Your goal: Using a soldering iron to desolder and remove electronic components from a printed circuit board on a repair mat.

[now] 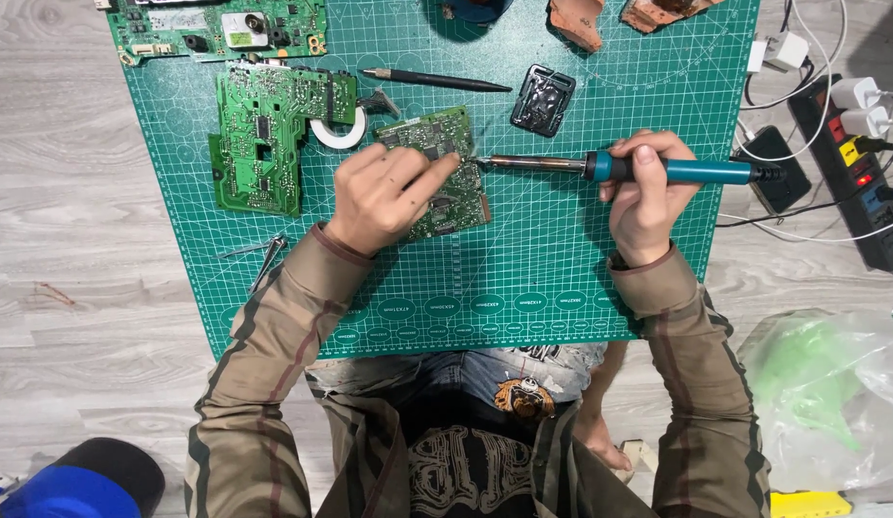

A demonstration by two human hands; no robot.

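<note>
The left hand (384,197) presses flat, fingers spread narrowly, on a small circuit board (445,173) at mat centre. The right hand (646,192) grips a soldering iron (619,168) — tip at the board's 3 o'clock edge. Bare green cutting mat (562,278) lies toward 6 o'clock — open room.

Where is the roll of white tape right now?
In the head view, the roll of white tape lies on the green cutting mat, upper left of centre, half tucked under the large circuit board, just above the left hand.
</note>
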